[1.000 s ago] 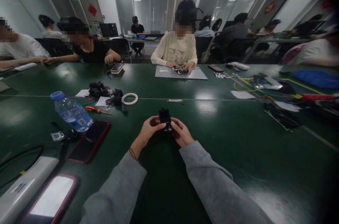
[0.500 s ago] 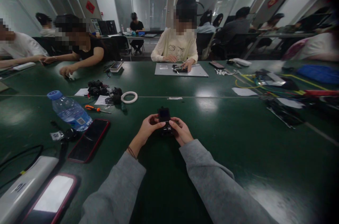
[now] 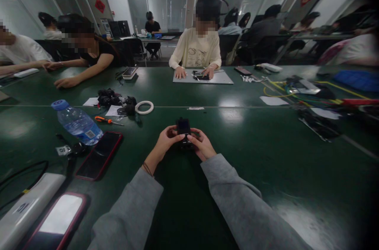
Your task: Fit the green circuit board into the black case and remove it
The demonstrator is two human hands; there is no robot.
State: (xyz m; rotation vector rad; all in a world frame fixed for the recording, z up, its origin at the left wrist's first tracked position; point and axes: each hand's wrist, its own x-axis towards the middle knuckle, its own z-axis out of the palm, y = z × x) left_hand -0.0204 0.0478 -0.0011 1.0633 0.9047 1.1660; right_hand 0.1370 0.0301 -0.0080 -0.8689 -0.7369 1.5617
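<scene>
A small black device (image 3: 183,125) with a dark, screen-like upper panel is held between my hands over the green table. My left hand (image 3: 167,139) closes round its left side, the thumb reaching across its front. From the right, my right hand (image 3: 203,143) grips it, with that thumb also on the front face, close to the left thumb. The thumbs cover part of the lower section, and its details are too dark to make out.
Left of me are a water bottle (image 3: 77,122), a red-edged phone (image 3: 100,155), another phone (image 3: 60,218), a white box (image 3: 32,198) and an orange screwdriver (image 3: 108,120). Beyond lie black cables (image 3: 109,98) and a white ring (image 3: 144,107). A person opposite works at a grey board (image 3: 219,77).
My right thumb has shifted left over the device's front, covering more of its lower part. Opposite, a person's hand has moved left on the grey board. Another person's hand at left has moved left.
</scene>
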